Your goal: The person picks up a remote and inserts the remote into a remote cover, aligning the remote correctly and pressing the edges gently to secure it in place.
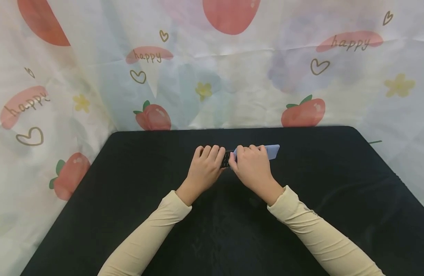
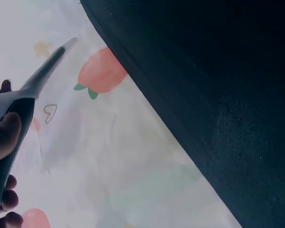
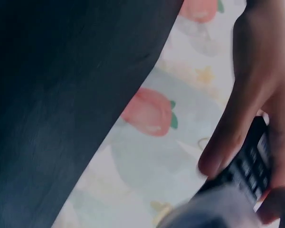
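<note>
At mid-bench, toward the far edge of the black cloth-covered bench [image 1: 129,214]: slim dark keypad device with pale blue flip cover [image 1: 272,151], long axis left-right. Left hand [image 1: 205,168] grips the dark end; right hand [image 1: 253,168] grips the blue end, cover jutting right.

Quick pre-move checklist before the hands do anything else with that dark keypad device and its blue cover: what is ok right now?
1. Left hand grips the dark keypad device: ok.
2. Right hand holds the blue cover: ok.
3. Both hands over the black table, well inside its edges: ok.
4. Cover fully seated on the device: cannot tell, the hands hide the joint.
5. Keypad visible between the fingers in the right wrist view: ok.
</note>
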The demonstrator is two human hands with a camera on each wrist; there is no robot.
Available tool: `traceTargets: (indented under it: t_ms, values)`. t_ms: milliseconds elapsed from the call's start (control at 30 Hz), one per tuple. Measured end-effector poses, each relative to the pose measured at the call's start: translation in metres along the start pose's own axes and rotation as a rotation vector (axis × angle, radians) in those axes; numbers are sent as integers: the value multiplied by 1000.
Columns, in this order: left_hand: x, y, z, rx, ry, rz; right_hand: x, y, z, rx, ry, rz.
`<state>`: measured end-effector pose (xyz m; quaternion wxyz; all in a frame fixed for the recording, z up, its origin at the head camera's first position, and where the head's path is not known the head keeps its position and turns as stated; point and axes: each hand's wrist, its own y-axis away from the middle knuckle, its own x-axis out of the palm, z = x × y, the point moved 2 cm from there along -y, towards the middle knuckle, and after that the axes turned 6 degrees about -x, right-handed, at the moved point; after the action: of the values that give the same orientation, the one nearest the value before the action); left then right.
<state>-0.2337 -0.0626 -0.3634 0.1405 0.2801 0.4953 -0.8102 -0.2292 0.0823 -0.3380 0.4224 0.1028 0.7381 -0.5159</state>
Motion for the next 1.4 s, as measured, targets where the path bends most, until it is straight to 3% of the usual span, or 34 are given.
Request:
traceTargets:
  t_ms: [133,267,400,600,767,1000,1100,1233,1400]
  values:
    - [-1,-1,-1,21,77,40,1,-1,4,-82,-21,-8]
    - [-3,-4,1,86,163,94,5,1,5,-187,-21,-56]
    - [-3,-1,1,133,190,151,12,7,9,-255,-26,-96]
    - [-3,2,-2,102,210,182,17,9,15,-302,-6,-123]
    - [-2,-2,-2,4,180,175,16,5,11,-269,22,-109]
    - [-1,-7,1,-270,111,109,11,5,0,-126,46,-106]
    - [-2,-5,0,-352,157,111,11,8,-4,-116,60,-140]
    - [-5,-5,-3,-434,268,167,13,9,-9,-145,83,-171]
    - [-9,-6,-4,-441,401,264,15,11,-17,-178,121,-184]
